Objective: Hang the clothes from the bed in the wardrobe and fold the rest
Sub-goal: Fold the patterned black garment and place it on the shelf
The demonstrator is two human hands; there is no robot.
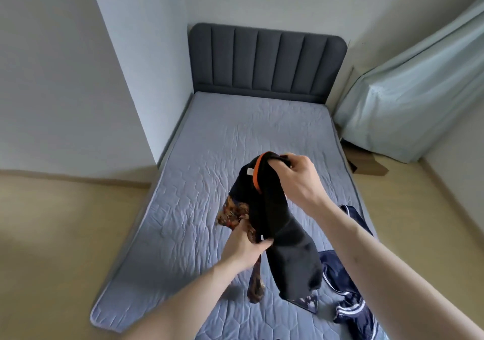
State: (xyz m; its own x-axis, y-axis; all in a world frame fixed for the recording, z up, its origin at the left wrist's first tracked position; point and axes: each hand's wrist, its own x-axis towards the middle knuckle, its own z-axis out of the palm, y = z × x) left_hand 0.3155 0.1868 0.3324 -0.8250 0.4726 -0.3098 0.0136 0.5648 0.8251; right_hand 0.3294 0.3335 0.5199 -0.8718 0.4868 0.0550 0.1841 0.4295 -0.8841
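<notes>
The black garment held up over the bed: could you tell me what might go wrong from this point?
1. The right hand pinches only the top edge of the black garment, near its orange-trimmed collar, so it might slip free.
2. The left hand grips a brown patterned cloth together with it; the two could tangle.
3. Its hanging hem might drag the navy striped garment lying on the mattress.
</notes>
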